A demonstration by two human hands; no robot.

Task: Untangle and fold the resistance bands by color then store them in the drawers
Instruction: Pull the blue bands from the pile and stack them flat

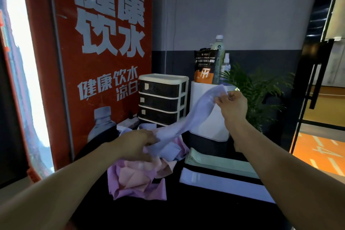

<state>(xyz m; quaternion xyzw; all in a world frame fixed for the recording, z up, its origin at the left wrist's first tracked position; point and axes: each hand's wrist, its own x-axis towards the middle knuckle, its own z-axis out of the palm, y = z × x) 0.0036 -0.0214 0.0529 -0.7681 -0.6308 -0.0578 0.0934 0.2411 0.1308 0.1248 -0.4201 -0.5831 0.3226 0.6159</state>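
Matt cloth bands, plastic drawers

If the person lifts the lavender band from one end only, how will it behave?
The lavender band looks floppy: it sags between the left hand and right hand. Probably light. It may drag the tangled pile, since its lower end lies there.

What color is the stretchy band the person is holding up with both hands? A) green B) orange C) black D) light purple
D: the band stretched between the left hand and the raised right hand is light purple.
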